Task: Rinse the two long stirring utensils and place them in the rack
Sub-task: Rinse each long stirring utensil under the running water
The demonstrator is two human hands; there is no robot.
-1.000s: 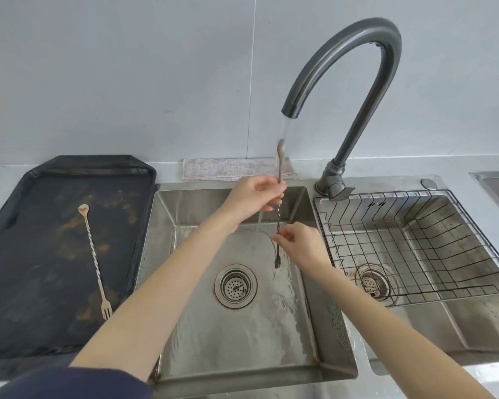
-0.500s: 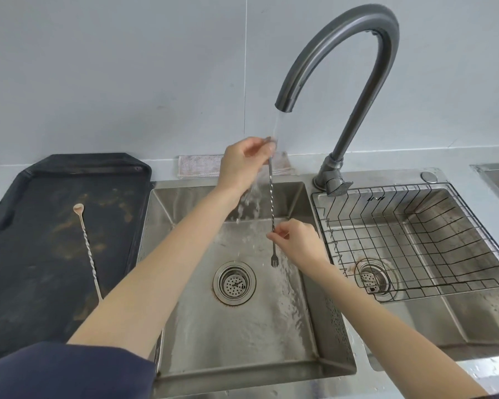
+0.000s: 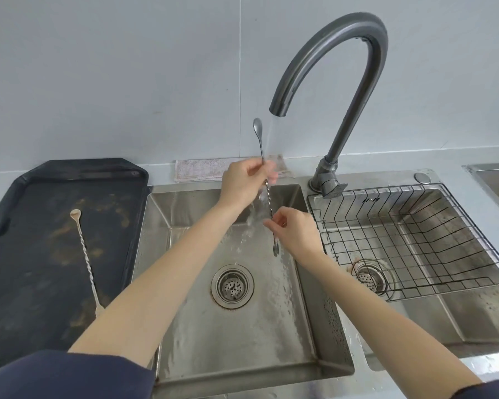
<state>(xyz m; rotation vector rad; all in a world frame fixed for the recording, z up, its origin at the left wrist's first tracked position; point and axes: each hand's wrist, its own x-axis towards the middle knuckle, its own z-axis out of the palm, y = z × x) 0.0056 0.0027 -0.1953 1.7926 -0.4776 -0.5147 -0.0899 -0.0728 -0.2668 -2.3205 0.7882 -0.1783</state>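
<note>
A long silver stirrer (image 3: 268,197) with a twisted shaft stands almost upright over the left sink basin (image 3: 242,326), spoon end up beside the running water, fork end down. My left hand (image 3: 244,185) grips its upper shaft. My right hand (image 3: 294,228) pinches the lower shaft just above the fork. The water stream falls from the faucet spout (image 3: 278,110) past the stirrer and splashes on my left hand. A second stirrer (image 3: 85,254), pale gold, lies on the black tray (image 3: 18,283) at the left, its fork end hidden by my left arm. The wire rack (image 3: 409,240) sits in the right basin.
The curved grey faucet (image 3: 355,82) rises between the two basins. A folded cloth (image 3: 196,169) lies on the counter behind the left basin. Each basin has a round drain strainer (image 3: 232,286). Another metal basin edge (image 3: 490,174) shows at the far right.
My left hand slid down the shaft from the top, so the spoon end now sticks up beside the water stream. My right hand keeps its pinch near the fork end.
</note>
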